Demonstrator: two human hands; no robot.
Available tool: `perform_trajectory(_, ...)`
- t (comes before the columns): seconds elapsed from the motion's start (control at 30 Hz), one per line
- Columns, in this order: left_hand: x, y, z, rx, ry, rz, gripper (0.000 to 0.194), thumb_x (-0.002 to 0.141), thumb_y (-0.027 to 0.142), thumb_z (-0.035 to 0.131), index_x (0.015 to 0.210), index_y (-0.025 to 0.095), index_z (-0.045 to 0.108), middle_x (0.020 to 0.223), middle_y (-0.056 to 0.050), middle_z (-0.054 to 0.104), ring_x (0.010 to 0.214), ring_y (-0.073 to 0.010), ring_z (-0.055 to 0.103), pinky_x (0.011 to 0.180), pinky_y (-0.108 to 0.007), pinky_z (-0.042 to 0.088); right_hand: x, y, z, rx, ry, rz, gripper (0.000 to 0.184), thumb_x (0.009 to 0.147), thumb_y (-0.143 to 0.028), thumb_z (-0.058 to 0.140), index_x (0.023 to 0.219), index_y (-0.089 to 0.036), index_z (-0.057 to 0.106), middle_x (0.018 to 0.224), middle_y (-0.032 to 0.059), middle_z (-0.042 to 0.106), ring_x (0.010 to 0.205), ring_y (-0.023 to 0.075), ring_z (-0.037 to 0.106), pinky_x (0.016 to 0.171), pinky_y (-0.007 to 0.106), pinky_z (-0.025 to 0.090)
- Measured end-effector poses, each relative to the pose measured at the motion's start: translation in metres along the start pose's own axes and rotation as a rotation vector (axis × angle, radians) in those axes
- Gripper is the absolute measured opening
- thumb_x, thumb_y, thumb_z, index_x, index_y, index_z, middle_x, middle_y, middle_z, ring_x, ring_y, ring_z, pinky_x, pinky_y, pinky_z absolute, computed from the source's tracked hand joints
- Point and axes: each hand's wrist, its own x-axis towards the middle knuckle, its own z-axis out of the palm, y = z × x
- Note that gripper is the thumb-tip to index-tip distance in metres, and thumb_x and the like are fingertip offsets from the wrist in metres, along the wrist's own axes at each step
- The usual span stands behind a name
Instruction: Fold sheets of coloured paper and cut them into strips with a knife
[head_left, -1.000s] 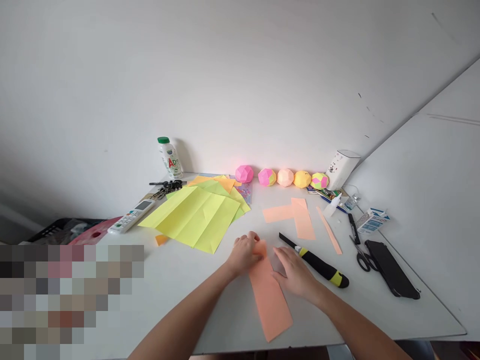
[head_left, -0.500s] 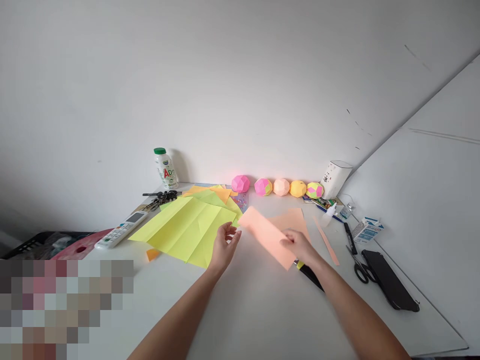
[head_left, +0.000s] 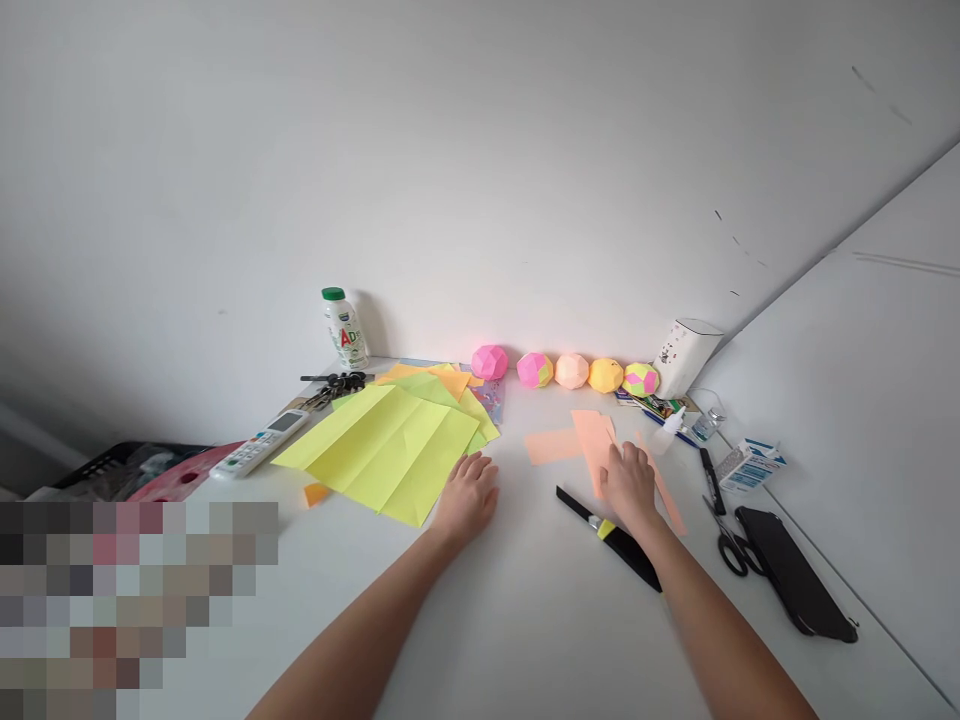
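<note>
My right hand (head_left: 628,484) is palm down over a peach paper strip (head_left: 589,437), fingertips and thumb resting on it. Under that strip, another peach piece (head_left: 551,446) sticks out to the left. A thin peach strip (head_left: 670,497) lies just right of the hand. Below the fingers is a utility knife (head_left: 600,526) with a black blade and a black and yellow handle. My left hand (head_left: 469,497) rests palm down, fingers loosely bent, at the right edge of a creased yellow paper sheet (head_left: 390,445). Nothing shows in its grip.
Several paper balls (head_left: 571,371) line the wall. To the left are a bottle (head_left: 346,330), keys (head_left: 341,385) and a remote control (head_left: 261,443). At right are a glue bottle (head_left: 670,430), a marker (head_left: 712,480), scissors (head_left: 739,550), a black case (head_left: 795,575) and a small box (head_left: 750,465).
The peach strip that my right hand held raised now lies flat on the other peach piece. My right hand has moved right, uncovering the knife. My left hand has turned palm down onto the table.
</note>
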Motion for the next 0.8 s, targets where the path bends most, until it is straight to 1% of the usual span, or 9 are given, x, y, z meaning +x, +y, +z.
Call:
perform_trajectory(0.07, -0.002, 0.005, -0.001, 0.118, -0.022, -0.07, 0.039, 0.084, 0.023, 0.043, 0.12, 0.017, 0.059, 0.133, -0.014, 0.054, 0.133, -0.0311, 0.039, 0.112, -0.05, 0.028, -0.009, -0.01, 0.0, -0.043, -0.036, -0.144, 0.035, 0.093, -0.026, 0.046, 0.126, -0.016, 0.054, 0.136, 0.0185, 0.047, 0.132, 0.0329, 0.034, 0.098, 0.048, 0.039)
perform_trajectory(0.13, -0.003, 0.008, -0.001, 0.215, -0.024, -0.193, 0.047, 0.086, 0.032, 0.045, 0.126, 0.01, 0.055, 0.142, -0.019, 0.044, 0.137, -0.0365, 0.03, 0.112, -0.053, 0.023, -0.018, -0.018, 0.001, -0.081, -0.085, -0.229, 0.041, 0.095, -0.03, 0.042, 0.131, -0.014, 0.05, 0.142, 0.0187, 0.042, 0.135, 0.0328, 0.031, 0.1, 0.047, 0.038)
perform_trajectory(0.2, -0.002, 0.007, -0.002, 0.273, -0.047, -0.334, 0.058, 0.087, 0.041, 0.045, 0.133, 0.005, 0.048, 0.146, -0.024, 0.035, 0.139, -0.0409, 0.023, 0.11, -0.057, 0.021, -0.025, -0.023, 0.001, -0.121, -0.127, -0.248, 0.05, 0.096, -0.034, 0.038, 0.137, -0.007, 0.043, 0.144, 0.0242, 0.037, 0.136, 0.0359, 0.028, 0.101, 0.049, 0.035)
perform_trajectory(0.27, 0.0, 0.005, -0.005, 0.294, -0.119, -0.429, 0.065, 0.089, 0.046, 0.041, 0.136, 0.001, 0.044, 0.146, -0.028, 0.033, 0.138, -0.0428, 0.024, 0.108, -0.056, 0.024, -0.033, -0.024, -0.003, -0.154, -0.171, -0.257, 0.056, 0.096, -0.038, 0.035, 0.14, -0.004, 0.036, 0.144, 0.0263, 0.035, 0.136, 0.0368, 0.028, 0.1, 0.049, 0.035)
perform_trajectory(0.33, 0.001, 0.003, -0.009, 0.301, -0.188, -0.446, 0.064, 0.092, 0.045, 0.037, 0.135, -0.002, 0.044, 0.144, -0.03, 0.036, 0.136, -0.0422, 0.029, 0.106, -0.053, 0.028, -0.041, -0.023, -0.012, -0.18, -0.238, -0.272, 0.062, 0.093, -0.041, 0.04, 0.144, -0.007, 0.032, 0.14, 0.0239, 0.041, 0.13, 0.035, 0.037, 0.095, 0.045, 0.041)
perform_trajectory(0.4, 0.002, 0.003, -0.013, 0.311, -0.209, -0.428, 0.059, 0.093, 0.042, 0.034, 0.131, -0.001, 0.048, 0.142, -0.029, 0.04, 0.135, -0.0398, 0.033, 0.105, -0.049, 0.031, -0.048, -0.019, -0.022, -0.207, -0.324, -0.274, 0.067, 0.087, -0.037, 0.05, 0.145, -0.009, 0.031, 0.132, 0.0212, 0.05, 0.118, 0.0326, 0.049, 0.082, 0.038, 0.047)
perform_trajectory(0.53, 0.002, 0.007, -0.016, 0.343, -0.184, -0.428, 0.051, 0.093, 0.037, 0.037, 0.127, 0.004, 0.054, 0.143, -0.023, 0.042, 0.135, -0.0361, 0.035, 0.107, -0.045, 0.03, -0.052, -0.013, -0.035, -0.265, -0.451, -0.238, 0.07, 0.078, -0.015, 0.054, 0.144, -0.012, 0.032, 0.116, 0.0162, 0.06, 0.107, 0.0283, 0.056, 0.061, 0.028, 0.044)
perform_trajectory(0.67, 0.002, 0.006, -0.015, 0.382, -0.122, -0.447, 0.052, 0.092, 0.04, 0.041, 0.129, 0.006, 0.054, 0.146, -0.021, 0.038, 0.138, -0.0384, 0.026, 0.111, -0.049, 0.021, -0.041, -0.005, -0.038, -0.314, -0.464, -0.175, 0.064, 0.079, -0.003, 0.046, 0.141, -0.01, 0.033, 0.11, 0.0156, 0.062, 0.097, 0.0259, 0.06, 0.057, 0.028, 0.038)
perform_trajectory(0.8, 0.005, -0.003, -0.022, 0.409, -0.067, -0.562, 0.051, 0.091, 0.039, 0.043, 0.13, 0.007, 0.053, 0.147, -0.022, 0.034, 0.138, -0.0399, 0.026, 0.107, -0.05, 0.026, -0.024, 0.009, -0.038, -0.357, -0.397, -0.069, 0.054, 0.082, 0.0, 0.042, 0.135, -0.009, 0.038, 0.108, 0.0165, 0.061, 0.099, 0.0268, 0.06, 0.059, 0.028, 0.037)
